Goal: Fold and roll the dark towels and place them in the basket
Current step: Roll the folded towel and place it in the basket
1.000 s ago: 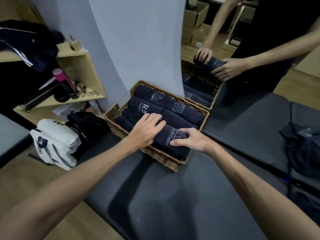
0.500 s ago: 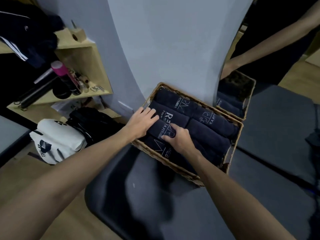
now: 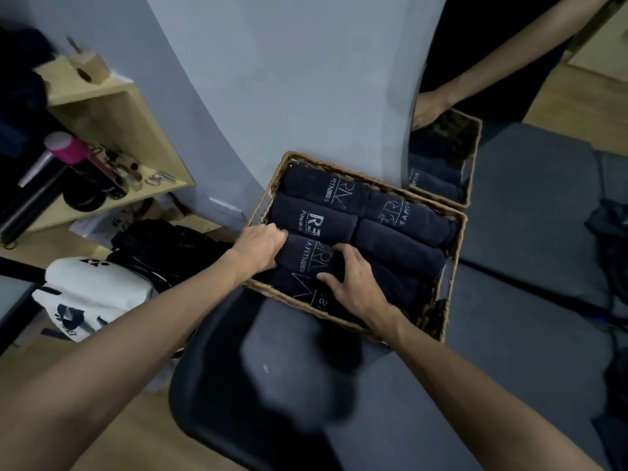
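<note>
A dark padded bench (image 3: 509, 368) fills the lower part of the room, running up to a pale grey wall (image 3: 289, 79). On the bench, against that wall, sits a wicker basket (image 3: 453, 266), packed with rolled dark towels (image 3: 397, 246) lying side by side in rows, pale lettering showing on several. To the left stands a wooden shelf (image 3: 112, 110) with a pink-capped bottle (image 3: 66, 147) on it, and a white bag (image 3: 88, 297) lies on the floor below.

Both of the person's hands are down in the basket. The left hand (image 3: 260, 244) grips the left end of one rolled towel (image 3: 306, 256) in the third row from the wall, fingers curled over its end. The right hand (image 3: 353, 283) lies over the same roll further along, fingers bent over the top of it and thumb stretched left along the towel in front. At the wall's right edge a mirror (image 3: 509, 79) shows the basket and an arm.
</note>
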